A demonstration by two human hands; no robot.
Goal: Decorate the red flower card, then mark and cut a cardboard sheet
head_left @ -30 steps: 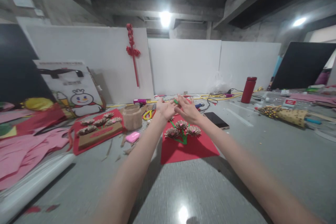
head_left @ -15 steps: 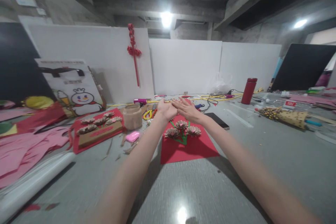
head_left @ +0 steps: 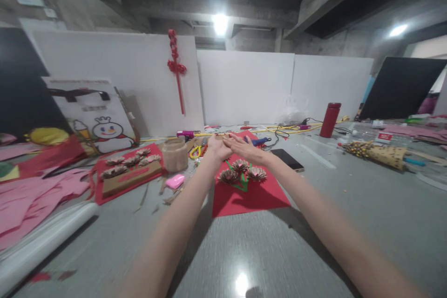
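Note:
Both my hands meet over the far part of a red sheet (head_left: 249, 202). My right hand (head_left: 244, 149) is flat, its fingers stretched out across the fingers of my left hand (head_left: 219, 149). The left fingers are mostly hidden there, and a small brownish patch beside them is too unclear to name. On the sheet, nearer to me than the hands, sit brown layered paper flowers (head_left: 240, 165) with pink centres and green stems (head_left: 241, 185). The far end of the sheet is partly covered by my hands.
Left of my hands are a jar (head_left: 175, 154), yellow-handled scissors (head_left: 196, 151), a pink lump (head_left: 175, 181) and another flower piece with a cardboard strip (head_left: 134, 178). To the right lie a phone (head_left: 287, 159) and a blue-handled tool (head_left: 260, 141); a red bottle (head_left: 330, 120) stands farther back.
My left hand has turned from palm up, and its fingers show less. The right hand has shifted slightly left and remains against it. More of the blue-handled tool shows.

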